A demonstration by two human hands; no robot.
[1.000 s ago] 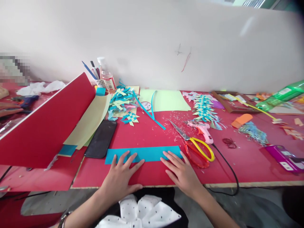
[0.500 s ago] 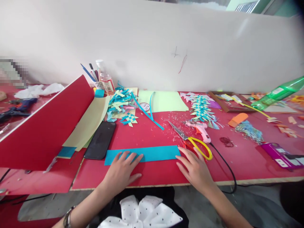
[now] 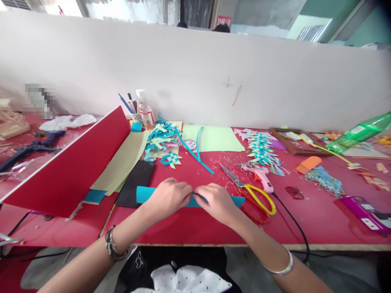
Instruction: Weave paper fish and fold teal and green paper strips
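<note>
On a red tabletop before a white partition, a blue paper strip, long axis paralleling the front edge, extends rightward from a black smartphone, through the left hand and right hand, both pinching its midsection, to scissors.

Black clothing bears a small white motif and a black-dotted white bow; a dark-and-silver bracelet rings the left wrist, a smooth silvery bangle the right forearm.
</note>
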